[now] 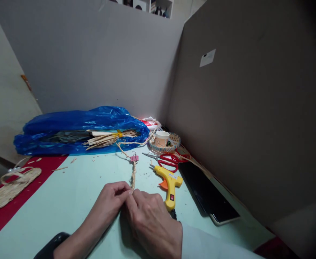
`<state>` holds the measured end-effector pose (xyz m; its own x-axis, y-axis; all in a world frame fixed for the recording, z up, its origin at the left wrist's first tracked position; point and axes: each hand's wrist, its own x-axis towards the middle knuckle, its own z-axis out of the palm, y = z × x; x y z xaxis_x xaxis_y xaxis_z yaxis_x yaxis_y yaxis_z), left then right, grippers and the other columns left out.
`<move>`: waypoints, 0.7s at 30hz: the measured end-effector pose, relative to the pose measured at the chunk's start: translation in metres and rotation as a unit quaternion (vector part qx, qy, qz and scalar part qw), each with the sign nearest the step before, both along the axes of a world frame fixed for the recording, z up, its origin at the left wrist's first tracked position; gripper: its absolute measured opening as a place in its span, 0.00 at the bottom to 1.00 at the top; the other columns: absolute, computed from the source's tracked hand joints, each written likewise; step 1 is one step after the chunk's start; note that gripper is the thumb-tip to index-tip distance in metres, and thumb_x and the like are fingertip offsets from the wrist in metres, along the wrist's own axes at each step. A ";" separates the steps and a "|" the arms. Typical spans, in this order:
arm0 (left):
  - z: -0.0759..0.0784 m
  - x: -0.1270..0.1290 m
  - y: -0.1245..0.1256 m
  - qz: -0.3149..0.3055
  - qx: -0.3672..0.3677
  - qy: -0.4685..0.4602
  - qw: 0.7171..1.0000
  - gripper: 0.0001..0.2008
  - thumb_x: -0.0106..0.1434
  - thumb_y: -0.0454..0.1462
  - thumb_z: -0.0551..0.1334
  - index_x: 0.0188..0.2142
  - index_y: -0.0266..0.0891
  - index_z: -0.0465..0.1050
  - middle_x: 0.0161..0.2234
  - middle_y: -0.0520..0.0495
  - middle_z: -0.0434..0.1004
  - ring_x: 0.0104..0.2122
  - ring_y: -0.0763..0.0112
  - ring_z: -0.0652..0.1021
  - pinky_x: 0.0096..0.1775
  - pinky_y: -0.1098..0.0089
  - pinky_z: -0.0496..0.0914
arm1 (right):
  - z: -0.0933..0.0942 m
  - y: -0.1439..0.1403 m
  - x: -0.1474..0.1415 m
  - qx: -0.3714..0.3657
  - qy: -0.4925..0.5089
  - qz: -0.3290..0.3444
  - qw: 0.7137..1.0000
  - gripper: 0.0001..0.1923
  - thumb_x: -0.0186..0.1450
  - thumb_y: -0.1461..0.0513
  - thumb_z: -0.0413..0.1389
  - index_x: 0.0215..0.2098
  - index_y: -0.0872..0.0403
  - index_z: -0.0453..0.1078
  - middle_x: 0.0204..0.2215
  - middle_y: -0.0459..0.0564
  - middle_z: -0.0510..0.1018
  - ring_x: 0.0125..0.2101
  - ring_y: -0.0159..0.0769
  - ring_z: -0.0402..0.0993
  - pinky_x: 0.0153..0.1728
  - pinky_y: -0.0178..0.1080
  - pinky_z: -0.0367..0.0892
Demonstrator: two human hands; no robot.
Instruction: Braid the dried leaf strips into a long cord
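A braided straw cord (pixel 133 176) runs toward me along the pale green tabletop from a pink binder clip (pixel 134 158). At its near end my left hand (pixel 113 198) pinches it between thumb and fingers. Pressed up against that, my right hand (pixel 148 217) has its fingers closed at the same spot, and they hide the end of the cord. Beyond the clip, a thinner straw strand (pixel 122 149) leads back over the table. A yellow glue gun (pixel 169 183) lies just right of my right hand, its nozzle pointing away to the left.
Red-handled scissors (pixel 168 162) and a dark tablet (pixel 207 194) lie to the right. Behind them a paper cup (pixel 161 139) stands in a woven basket (pixel 177 142). At the back, a blue plastic bag (pixel 77 120) holds a straw bundle (pixel 106 139). A woven straw sandal (pixel 12 189) lies left.
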<state>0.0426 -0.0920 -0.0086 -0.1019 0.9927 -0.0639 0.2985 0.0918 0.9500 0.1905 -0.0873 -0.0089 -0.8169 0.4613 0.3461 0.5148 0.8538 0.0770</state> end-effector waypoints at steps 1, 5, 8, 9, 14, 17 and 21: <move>0.000 -0.001 0.001 0.000 -0.005 -0.012 1.000 0.08 0.49 0.40 0.60 0.21 0.37 0.71 0.21 0.52 0.70 0.26 0.67 0.69 0.32 0.69 0.63 | -0.001 -0.001 -0.001 0.015 0.002 0.008 1.000 0.06 0.62 0.72 0.53 0.38 0.59 0.65 0.30 0.51 0.73 0.26 0.42 0.71 0.20 0.41 0.57; -0.003 -0.002 0.002 0.005 -0.021 -0.053 0.998 0.10 0.49 0.41 0.62 0.22 0.36 0.73 0.20 0.53 0.70 0.25 0.69 0.68 0.32 0.70 0.62 | -0.007 -0.002 -0.004 0.016 -0.001 0.021 1.000 0.08 0.61 0.72 0.54 0.39 0.60 0.66 0.31 0.52 0.74 0.27 0.43 0.72 0.20 0.42 0.62; -0.004 -0.002 0.001 0.005 -0.038 -0.083 0.996 0.12 0.51 0.43 0.63 0.22 0.36 0.73 0.19 0.53 0.70 0.22 0.70 0.68 0.28 0.70 0.60 | -0.010 0.000 -0.004 0.028 -0.008 0.049 0.998 0.08 0.61 0.73 0.53 0.40 0.62 0.66 0.33 0.54 0.75 0.29 0.44 0.72 0.20 0.41 0.62; -0.004 -0.003 0.000 0.007 -0.041 -0.090 0.995 0.11 0.50 0.43 0.64 0.22 0.36 0.73 0.19 0.53 0.71 0.23 0.70 0.68 0.28 0.70 0.61 | -0.010 0.000 -0.003 0.039 -0.011 0.058 0.997 0.08 0.61 0.73 0.52 0.40 0.62 0.67 0.34 0.56 0.75 0.29 0.44 0.72 0.20 0.41 0.61; -0.002 -0.004 -0.003 0.020 -0.047 -0.122 0.991 0.07 0.48 0.38 0.66 0.23 0.35 0.75 0.22 0.52 0.75 0.26 0.69 0.72 0.32 0.71 0.63 | 0.005 0.011 0.002 -0.149 0.110 0.067 0.981 0.07 0.65 0.62 0.52 0.33 0.57 0.70 0.31 0.51 0.76 0.29 0.37 0.71 0.26 0.37 0.60; 0.003 -0.004 -0.007 0.011 -0.057 -0.147 0.987 0.07 0.49 0.39 0.66 0.25 0.36 0.76 0.24 0.50 0.77 0.28 0.67 0.74 0.32 0.70 0.65 | 0.017 0.026 0.005 -0.330 0.258 -0.050 0.907 0.12 0.67 0.60 0.49 0.30 0.56 0.71 0.28 0.50 0.76 0.29 0.34 0.69 0.31 0.36 0.58; 0.011 0.000 -0.011 0.003 -0.065 -0.163 0.984 0.07 0.51 0.39 0.65 0.25 0.36 0.75 0.24 0.49 0.79 0.27 0.67 0.75 0.32 0.70 0.66 | 0.016 0.042 0.005 -0.451 0.258 -0.038 0.853 0.13 0.67 0.61 0.49 0.29 0.57 0.70 0.25 0.49 0.75 0.27 0.33 0.70 0.29 0.33 0.61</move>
